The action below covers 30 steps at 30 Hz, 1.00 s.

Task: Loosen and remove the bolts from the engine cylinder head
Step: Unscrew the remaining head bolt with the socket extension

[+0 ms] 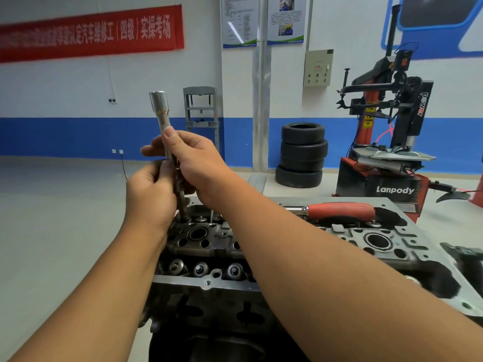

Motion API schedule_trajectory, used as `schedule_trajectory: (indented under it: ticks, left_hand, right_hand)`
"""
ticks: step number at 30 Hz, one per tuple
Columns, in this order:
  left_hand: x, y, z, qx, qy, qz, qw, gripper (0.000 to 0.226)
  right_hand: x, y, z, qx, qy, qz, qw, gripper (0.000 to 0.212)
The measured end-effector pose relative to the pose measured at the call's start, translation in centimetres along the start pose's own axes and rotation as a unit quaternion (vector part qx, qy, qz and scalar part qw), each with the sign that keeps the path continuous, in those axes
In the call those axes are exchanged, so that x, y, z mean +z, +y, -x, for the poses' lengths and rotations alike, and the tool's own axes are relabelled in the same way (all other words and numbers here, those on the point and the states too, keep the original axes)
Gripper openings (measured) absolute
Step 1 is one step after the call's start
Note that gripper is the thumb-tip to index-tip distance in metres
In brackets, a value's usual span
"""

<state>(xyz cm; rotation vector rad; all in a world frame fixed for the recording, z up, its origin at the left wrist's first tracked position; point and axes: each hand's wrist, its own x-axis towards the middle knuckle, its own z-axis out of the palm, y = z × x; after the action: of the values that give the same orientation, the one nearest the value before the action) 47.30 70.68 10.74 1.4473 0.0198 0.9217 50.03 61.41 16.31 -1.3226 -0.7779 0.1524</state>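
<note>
Right hand point(193, 163) grip on socket extension point(163, 118), bolt point(181, 202) half hidden by left hand point(149, 194)

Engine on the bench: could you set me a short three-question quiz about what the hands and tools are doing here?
1. True or false: both hands grip the socket bar.
2. Where does the red-handled ratchet lie? A) on the floor B) on the cylinder head C) in the left hand
3. What stands stacked by the back wall?

Key: 1 true; 2 B; 3 tyres.
</note>
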Motion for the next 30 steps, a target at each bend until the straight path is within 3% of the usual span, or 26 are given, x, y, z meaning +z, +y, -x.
schedule_trajectory:
  ticks: [3,7,8,11,15,18,21,24,26,30]
  left_hand:
    - [-0.21,-0.05,0.08,0.023,0.032,-0.013,0.999,0.011]
    - [-0.42,-0.13,0.15,0.032,0.041,-0.019,0.998,0.013]
    - [-0.33,0.05,0.25,0.024,0.026,0.003,0.999,0.011]
    - [0.04,0.32,0.40,-0.001,-0.022,0.031,0.999,0.033]
    - [0.14,0.36,0.54,0.043,0.023,-0.027,0.998,0.015]
    - [-0.17,0.19,0.48,0.044,0.055,-0.036,0.997,0.022]
    - [-0.14,0.51,0.75,0.032,0.036,-0.018,0.999,0.011]
    - [0.22,0.49,0.74,0.005,-0.010,0.008,1.000,0.028]
    - [0.27,0.48,0.57,0.004,0.000,0.003,1.000,0.029]
    - [-0.12,0.27,0.43,0.024,0.044,-0.018,0.999,0.009]
  right_hand:
    - [0.09,0.08,-0.09,0.001,-0.005,-0.014,1.000,0.034]
    - [0.03,0.19,-0.40,-0.008,-0.006,-0.016,1.000,0.019]
    - [-0.03,0.17,-0.41,-0.010,-0.003,-0.017,1.000,0.019]
    - [-0.15,-0.02,-0.30,-0.003,0.001,-0.019,1.000,0.022]
    - [0.09,0.16,-0.38,0.009,-0.020,-0.027,0.999,0.029]
    - [0.09,0.48,-0.52,0.013,-0.019,-0.050,0.998,0.022]
    - [-0.02,0.51,-0.75,0.001,-0.003,-0.022,1.000,0.021]
    - [-0.05,0.25,-0.74,0.009,0.014,-0.012,1.000,0.027]
    - [-0.07,0.18,-0.71,0.016,0.015,-0.011,1.000,0.029]
    - [-0.11,0.66,-0.67,0.009,0.002,-0.005,1.000,0.024]
